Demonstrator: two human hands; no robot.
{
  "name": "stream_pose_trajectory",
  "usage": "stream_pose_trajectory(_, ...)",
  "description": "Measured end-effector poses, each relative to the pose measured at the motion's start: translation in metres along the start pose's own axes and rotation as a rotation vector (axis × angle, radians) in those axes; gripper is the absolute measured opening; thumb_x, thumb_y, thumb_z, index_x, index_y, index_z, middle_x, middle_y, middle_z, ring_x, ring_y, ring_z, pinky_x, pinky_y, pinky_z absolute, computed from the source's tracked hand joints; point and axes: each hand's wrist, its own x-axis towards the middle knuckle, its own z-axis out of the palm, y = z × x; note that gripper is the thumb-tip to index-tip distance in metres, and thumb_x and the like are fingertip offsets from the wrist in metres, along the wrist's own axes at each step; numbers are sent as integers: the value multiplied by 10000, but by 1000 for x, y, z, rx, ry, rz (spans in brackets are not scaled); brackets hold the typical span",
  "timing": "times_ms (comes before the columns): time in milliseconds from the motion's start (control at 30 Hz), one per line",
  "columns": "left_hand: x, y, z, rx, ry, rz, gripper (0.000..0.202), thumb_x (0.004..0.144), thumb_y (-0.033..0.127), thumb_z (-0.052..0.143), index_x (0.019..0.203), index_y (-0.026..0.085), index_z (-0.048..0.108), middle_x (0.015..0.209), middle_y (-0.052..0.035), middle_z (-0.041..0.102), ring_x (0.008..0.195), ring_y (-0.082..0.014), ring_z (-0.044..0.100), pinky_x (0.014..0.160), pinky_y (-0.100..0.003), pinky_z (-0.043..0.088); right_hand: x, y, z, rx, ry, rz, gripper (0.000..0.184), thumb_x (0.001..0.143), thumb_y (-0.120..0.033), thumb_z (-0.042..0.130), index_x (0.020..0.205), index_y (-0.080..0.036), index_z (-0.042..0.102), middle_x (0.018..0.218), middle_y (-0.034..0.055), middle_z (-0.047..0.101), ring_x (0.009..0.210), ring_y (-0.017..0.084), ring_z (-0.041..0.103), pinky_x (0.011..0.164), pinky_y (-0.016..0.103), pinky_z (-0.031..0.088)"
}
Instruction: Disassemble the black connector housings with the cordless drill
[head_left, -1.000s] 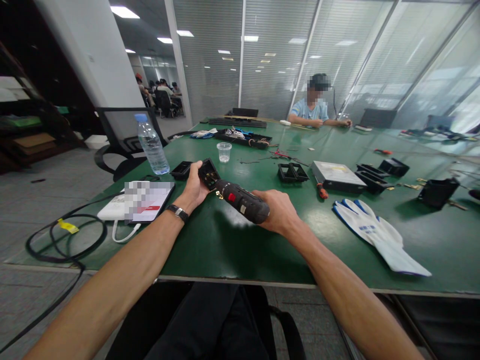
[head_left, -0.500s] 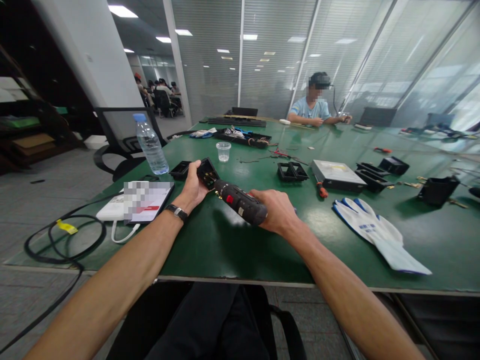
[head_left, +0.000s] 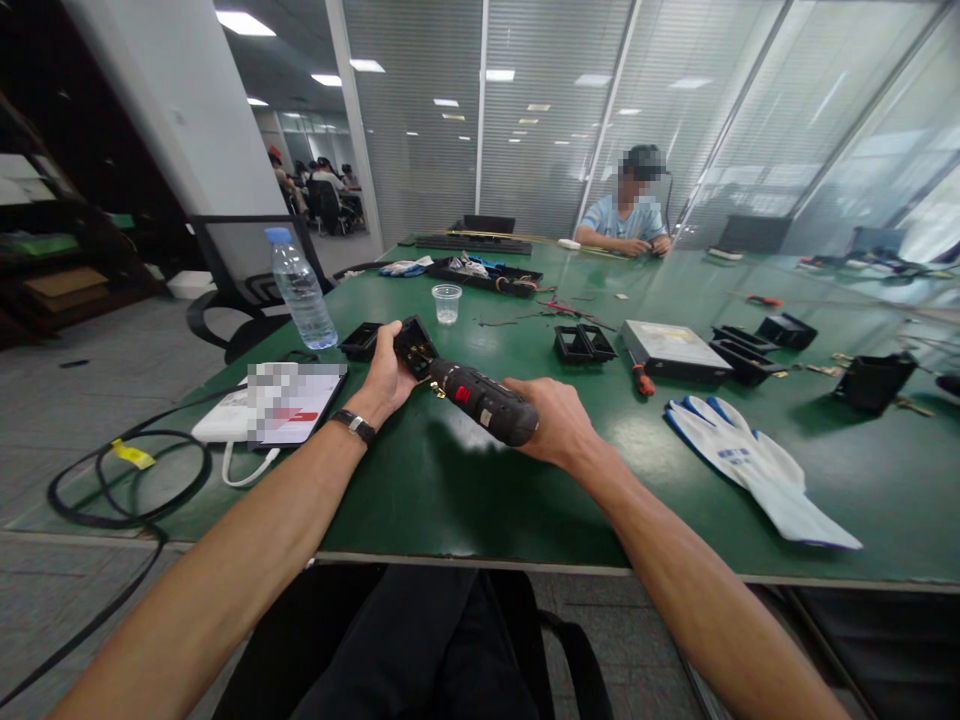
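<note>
My left hand (head_left: 388, 378) grips a black plastic box (head_left: 415, 346), tilted so its open side faces me, with small brass-coloured parts inside. In my right hand (head_left: 556, 420) is a dark cordless screwdriver (head_left: 484, 402) with a red button, its fingers wrapped round the grip. The tool's front end points into the box; whether its bit touches anything is hidden. Behind my left hand another black plastic piece (head_left: 361, 340) lies on the green table (head_left: 420, 490).
A water bottle (head_left: 301, 290) and a white power bank (head_left: 225, 415) with cable stand left. Ahead is a clear cup (head_left: 447, 304). Rightward lie black frames (head_left: 585, 343), a metal drive (head_left: 675, 350), a screwdriver (head_left: 643, 380) and a glove (head_left: 739, 460). A person (head_left: 626, 215) sits across.
My right hand and the cordless screwdriver have shifted very slightly right. The left hand and box stay put. The person across has brought both hands together lower down.
</note>
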Motion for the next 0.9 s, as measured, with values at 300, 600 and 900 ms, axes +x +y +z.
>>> stream_pose_trajectory(300,-1,1,1,6,1,-2,310,840,491,604,877,184,627,794,-50,674,706,-188,635,667,-320,541,0,-1,-3,-13,-7,-2,244,757,-406,661,965,-286,702,804,14,732,708,195,646,574,297,250)
stream_pose_trajectory(600,1,1,-1,-1,5,-7,316,819,500,620,880,190,632,792,-49,675,734,-201,645,665,-324,540,0,-1,-1,-35,2,-8,231,753,-412,661,938,-274,673,797,18,725,696,190,632,565,298,221)
stream_pose_trajectory(900,-1,1,0,14,-2,-2,329,825,511,612,886,188,631,805,-52,677,722,-199,645,656,-323,535,0,-1,0,-37,-6,-10,236,764,-418,662,942,-263,666,812,22,726,697,182,622,571,296,218)
